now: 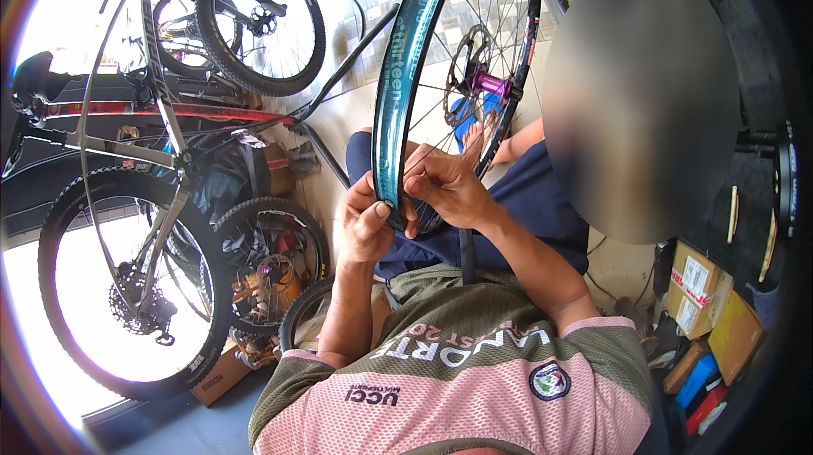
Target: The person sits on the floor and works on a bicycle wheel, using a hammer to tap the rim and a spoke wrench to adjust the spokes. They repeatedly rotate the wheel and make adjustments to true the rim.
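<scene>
A bicycle wheel [405,74] stands upright in front of me, its rim bed lined with shiny teal rim tape. Thin spokes run to a purple hub [489,84] with a brake disc [466,74] beside it. My left hand [366,222] is closed at the low near part of the rim, its thumb pressed on the tape beside a small dark spot. On the spoke side, my right hand [449,188] pinches close to the rim's inner edge. Whatever small part its fingertips hold there is hidden. Both hands are almost touching across the rim.
A grey bicycle [157,49] hangs on a stand at the left, with a loose-looking wheel [271,243] below it. Another bicycle wheel [261,23] is at the back. Cardboard boxes [696,286] stack up at the right, near a large blurred patch.
</scene>
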Tool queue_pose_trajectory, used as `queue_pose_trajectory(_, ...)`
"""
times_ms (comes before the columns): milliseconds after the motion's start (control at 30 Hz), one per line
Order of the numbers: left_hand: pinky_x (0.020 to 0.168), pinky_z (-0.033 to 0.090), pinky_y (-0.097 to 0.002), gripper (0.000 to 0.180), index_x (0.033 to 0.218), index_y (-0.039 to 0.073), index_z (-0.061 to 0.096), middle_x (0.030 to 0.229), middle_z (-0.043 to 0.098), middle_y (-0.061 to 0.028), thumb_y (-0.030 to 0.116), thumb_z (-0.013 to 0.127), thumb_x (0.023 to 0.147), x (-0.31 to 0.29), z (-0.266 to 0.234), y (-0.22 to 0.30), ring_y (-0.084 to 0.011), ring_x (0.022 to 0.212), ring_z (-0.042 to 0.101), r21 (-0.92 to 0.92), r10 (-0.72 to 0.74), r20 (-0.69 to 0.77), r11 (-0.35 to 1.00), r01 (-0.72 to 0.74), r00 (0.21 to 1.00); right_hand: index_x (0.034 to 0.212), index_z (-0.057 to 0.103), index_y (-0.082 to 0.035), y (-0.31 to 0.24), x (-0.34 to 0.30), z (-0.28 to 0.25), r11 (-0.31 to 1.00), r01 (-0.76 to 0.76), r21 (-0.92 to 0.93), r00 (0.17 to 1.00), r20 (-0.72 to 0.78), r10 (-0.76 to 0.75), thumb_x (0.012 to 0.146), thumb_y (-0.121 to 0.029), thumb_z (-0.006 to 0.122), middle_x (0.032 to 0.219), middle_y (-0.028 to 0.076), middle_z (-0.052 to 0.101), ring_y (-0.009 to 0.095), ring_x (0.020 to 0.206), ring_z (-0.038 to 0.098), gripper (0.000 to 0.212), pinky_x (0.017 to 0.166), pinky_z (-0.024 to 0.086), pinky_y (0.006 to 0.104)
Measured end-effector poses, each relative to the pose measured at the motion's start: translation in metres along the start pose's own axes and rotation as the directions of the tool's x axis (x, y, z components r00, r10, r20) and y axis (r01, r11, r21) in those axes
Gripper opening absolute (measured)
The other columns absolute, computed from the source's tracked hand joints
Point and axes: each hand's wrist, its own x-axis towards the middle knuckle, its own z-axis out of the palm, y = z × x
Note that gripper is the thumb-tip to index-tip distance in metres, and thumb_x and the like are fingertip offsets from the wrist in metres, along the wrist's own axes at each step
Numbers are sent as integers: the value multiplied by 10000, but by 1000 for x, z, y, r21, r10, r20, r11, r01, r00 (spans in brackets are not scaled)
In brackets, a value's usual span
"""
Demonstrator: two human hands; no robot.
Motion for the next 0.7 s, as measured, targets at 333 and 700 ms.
queue_pose_trajectory(333, 548, 568, -373, 386, 1182, -76, 575, 838, 692, -211, 211, 698, 953, 4, -1, -4, -294, 609, 669, 34, 33, -21, 999, -32, 999, 1094, 627, 14, 0, 0, -8, 999, -48, 13, 999, -19, 49, 1028, -138, 642, 1084, 49, 571, 104, 785, 667, 167, 653, 591, 250)
queue_pose_trajectory(700, 590, 579, -335, 178, 997, 16, 545, 896, 710, -205, 151, 661, 1002, 18, 8, -3, -261, 650, 685, 22, 41, -82, 999, -39, 996, 1171, 595, -72, -2, 9, -15, 977, -184, -105, 972, -167, 165, 1047, -287, 644, 787, -5, 590, 48, 621, 514, 253, 532, 401, 193)
